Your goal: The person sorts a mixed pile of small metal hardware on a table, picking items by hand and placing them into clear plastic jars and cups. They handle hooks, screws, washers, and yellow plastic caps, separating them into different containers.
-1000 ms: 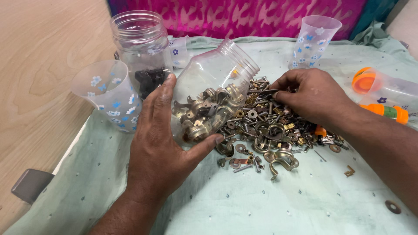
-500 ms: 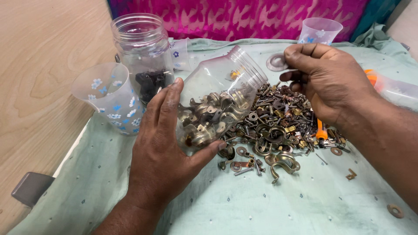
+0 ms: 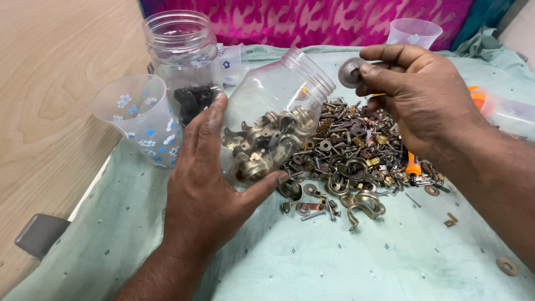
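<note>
Washer [image 3: 350, 72], round and grey, is being pinched between the thumb and fingers of the right hand [image 3: 415, 97], above the mouth of a tilted clear jar [image 3: 276, 114]. Left hand [image 3: 209, 192] is clasping that jar, which is holding metal clamps. Beside it a hardware pile [image 3: 354, 156] is lying on the green cloth [image 3: 334, 262].
</note>
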